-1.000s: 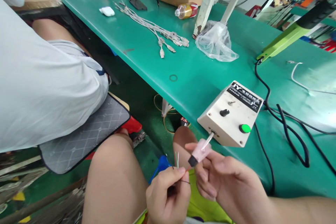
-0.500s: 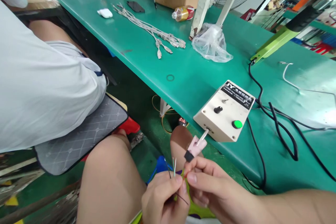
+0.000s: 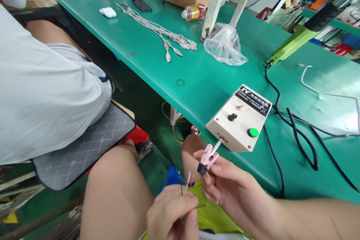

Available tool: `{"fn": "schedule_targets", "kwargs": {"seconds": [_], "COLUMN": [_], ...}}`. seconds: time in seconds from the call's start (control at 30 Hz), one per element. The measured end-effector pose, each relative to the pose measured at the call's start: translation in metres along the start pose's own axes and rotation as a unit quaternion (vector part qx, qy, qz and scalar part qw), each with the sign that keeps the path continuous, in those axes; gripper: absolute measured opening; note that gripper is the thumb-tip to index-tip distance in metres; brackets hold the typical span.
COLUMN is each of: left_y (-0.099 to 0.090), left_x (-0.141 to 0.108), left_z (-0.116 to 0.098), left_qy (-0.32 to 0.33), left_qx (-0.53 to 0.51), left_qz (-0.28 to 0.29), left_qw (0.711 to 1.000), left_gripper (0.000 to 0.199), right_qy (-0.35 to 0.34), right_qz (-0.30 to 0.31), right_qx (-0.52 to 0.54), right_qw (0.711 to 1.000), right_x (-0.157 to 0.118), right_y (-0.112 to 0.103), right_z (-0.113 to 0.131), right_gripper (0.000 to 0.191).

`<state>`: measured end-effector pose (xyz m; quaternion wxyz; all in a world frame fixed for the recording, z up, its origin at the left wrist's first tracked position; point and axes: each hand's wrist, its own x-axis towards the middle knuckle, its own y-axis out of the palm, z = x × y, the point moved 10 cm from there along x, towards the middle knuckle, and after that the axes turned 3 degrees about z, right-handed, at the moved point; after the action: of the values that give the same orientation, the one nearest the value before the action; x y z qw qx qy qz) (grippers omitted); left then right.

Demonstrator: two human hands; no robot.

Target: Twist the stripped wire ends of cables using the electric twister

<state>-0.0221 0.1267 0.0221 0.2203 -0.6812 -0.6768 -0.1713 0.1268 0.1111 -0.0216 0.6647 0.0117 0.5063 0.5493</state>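
My left hand is closed in a pinch around several thin wires. Their white, green, red and black ends stick out above and beside the fingertips. My right hand has its thumb and forefinger on either side of a pink clip with a black tip. This clip sits on the metal shaft of a cream control box, which has a black knob and a green button. No wire shows in the clip's jaws. The lower part of the wires is hidden by my left hand.
On the green table lie grey USB cables, a phone, a bottle and a plastic bag. Black cords run right of the box. A person in a white shirt sits at left.
My right hand has let go of the wires and moved up to the pink clip, which has turned on its shaft. The left hand keeps the wires, slightly lower and left.
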Motion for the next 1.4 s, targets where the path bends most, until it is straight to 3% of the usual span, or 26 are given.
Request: {"fn": "schedule_targets", "kwargs": {"seconds": [0.2,0.4,0.83,1.0,1.17,1.27,1.4], "left_y": [-0.005,-0.007,0.008,0.008,-0.002,-0.011,-0.009], "left_x": [-0.023,-0.021,-0.011,-0.008,-0.003,0.0,-0.001], "left_z": [0.022,0.02,0.019,0.013,0.001,-0.006,-0.011], "left_qy": [-0.061,-0.05,-0.04,-0.013,0.015,0.024,0.039], "left_qx": [0.075,0.111,0.103,0.121,0.153,0.165,0.174], "left_qz": [-0.01,-0.045,0.013,0.024,0.007,-0.021,-0.002], "left_qw": [0.995,0.991,0.994,0.992,0.988,0.986,0.984], "left_gripper": [0.017,0.019,0.024,0.024,0.024,0.015,0.013], "right_qy": [-0.019,-0.038,-0.042,-0.006,0.085,0.085,0.081], "right_qz": [0.022,0.03,0.01,0.017,0.057,0.028,0.016], "right_qx": [0.078,0.052,0.021,0.024,-0.004,-0.03,-0.036], "right_qw": [0.997,0.997,0.999,1.0,0.995,0.996,0.996], "right_x": [0.004,0.004,0.003,-0.001,-0.004,-0.005,-0.009], "right_y": [0.003,0.003,0.0,-0.007,-0.009,-0.01,-0.002], "right_z": [0.006,0.007,0.009,-0.005,-0.038,-0.039,-0.036], "right_gripper": [0.041,0.03,0.032,0.043,0.022,0.026,0.026]}}
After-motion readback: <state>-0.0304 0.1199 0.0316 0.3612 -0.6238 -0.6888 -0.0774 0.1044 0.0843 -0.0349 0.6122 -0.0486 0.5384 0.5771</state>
